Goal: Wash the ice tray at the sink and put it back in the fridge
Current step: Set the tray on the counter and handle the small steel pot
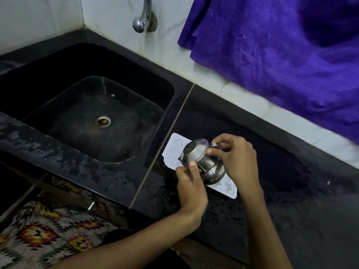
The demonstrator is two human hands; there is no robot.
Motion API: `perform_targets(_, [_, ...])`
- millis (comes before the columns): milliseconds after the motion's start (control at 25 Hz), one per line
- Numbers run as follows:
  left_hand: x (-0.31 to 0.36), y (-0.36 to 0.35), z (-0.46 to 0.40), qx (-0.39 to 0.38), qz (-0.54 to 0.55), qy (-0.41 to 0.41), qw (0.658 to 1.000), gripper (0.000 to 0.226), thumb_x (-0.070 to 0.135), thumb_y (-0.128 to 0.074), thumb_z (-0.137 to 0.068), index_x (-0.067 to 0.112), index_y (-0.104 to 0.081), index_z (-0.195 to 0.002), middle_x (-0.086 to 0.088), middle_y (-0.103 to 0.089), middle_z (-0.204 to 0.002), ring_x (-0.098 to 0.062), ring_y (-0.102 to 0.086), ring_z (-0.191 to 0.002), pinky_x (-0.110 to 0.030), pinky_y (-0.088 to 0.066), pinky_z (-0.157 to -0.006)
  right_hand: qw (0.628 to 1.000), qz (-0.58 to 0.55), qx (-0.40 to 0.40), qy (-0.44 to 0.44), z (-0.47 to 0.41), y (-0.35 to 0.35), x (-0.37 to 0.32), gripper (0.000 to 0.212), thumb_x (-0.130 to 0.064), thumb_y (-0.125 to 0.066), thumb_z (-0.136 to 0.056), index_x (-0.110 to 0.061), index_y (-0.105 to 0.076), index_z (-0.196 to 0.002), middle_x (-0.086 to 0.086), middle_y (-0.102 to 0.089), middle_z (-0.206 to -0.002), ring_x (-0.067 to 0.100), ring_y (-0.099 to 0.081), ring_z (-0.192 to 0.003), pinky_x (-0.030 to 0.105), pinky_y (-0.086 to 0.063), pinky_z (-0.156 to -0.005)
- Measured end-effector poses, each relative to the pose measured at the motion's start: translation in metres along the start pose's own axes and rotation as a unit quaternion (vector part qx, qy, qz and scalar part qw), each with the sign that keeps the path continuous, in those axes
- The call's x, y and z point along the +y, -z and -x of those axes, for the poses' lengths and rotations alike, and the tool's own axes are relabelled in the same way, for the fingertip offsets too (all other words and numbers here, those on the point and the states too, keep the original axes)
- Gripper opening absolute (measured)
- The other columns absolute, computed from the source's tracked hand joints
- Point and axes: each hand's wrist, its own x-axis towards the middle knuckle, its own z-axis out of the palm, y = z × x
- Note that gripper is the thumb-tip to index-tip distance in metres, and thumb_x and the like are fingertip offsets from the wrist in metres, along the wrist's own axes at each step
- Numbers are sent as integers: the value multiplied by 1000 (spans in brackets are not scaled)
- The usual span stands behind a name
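On the black counter (291, 191) just right of the sink (87, 113), a white ice tray (174, 144) is laid flat, its long side running away from the sink edge. Much of it is covered by a small steel kettle (202, 162), which is held tipped over the tray with its lid toward the sink. The kettle is gripped by both hands: the left hand (191, 183) is closed on its lower side, with the thumb pressed at the lid's rim, and the right hand (239, 160) is pinched on the handle at the top. Whether water is being poured into the tray cannot be told. The tap (142, 20) is seen on the tiled wall above the sink, with no stream visible, and a purple cloth (281, 55) is hung to the right. The counter around the tray appears wet.

The tray is judged to be light, thin plastic: fairly stiff, yet likely to twist if lifted by one corner, and probably slippery when wet. If filled, it would spill easily. It would best be taken by both short ends, kept level, once the kettle is set aside.
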Motion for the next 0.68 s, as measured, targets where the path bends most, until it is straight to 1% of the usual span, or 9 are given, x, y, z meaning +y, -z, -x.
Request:
perform_targets(160, [-3,1,-1,-8,-10,6,1000,28,39,-35,-97,13,-43,-90,4,-52,-72,-5,-49,-64,-4,-37,-50,1000,0,7,-2,3,-1,0,13,-28,-79,-69,-28,-68,-76,-8,-68,-81,12,-63,-84,37,-52,-77])
perform_targets(320, [-3,2,0,-13,-9,10,1000,29,40,-35,-96,13,-43,-91,4,-51,-72,-4,-48,-64,-4,-37,-49,1000,-3,11,-2,4,-1,-1,12,-28,-79,-70,-27,-69,-78,-7,-69,-81,12,-64,-81,38,-53,-76])
perform_targets(520, [-2,1,0,-19,-9,14,1000,29,40,-35,-97,13,-42,-93,5,-52,-75,-3,-49,-66,-4,-37,-50,1000,-7,16,4,4,-2,5,12,-28,-79,-69,-28,-68,-75,-8,-69,-80,10,-64,-81,34,-52,-75])
perform_targets(600, [-2,1,1,-19,-10,4,1000,24,39,-37,-96,16,-41,-91,5,-54,-80,-2,-51,-71,-1,-37,-52,999,-39,15,-6,2,-1,11,14,-25,-79,-69,-31,-67,-70,-9,-68,-76,9,-65,-76,32,-53,-72])
perform_targets(680, [-1,0,2,-28,-3,-13,1000,19,40,-40,-95,23,-39,-87,2,-56,-88,-4,-53,-79,-5,-39,-59,993,-116,4,-35,0,1,20,18,-19,-80,-70,-31,-67,-67,-6,-69,-75,11,-67,-74,33,-55,-70])
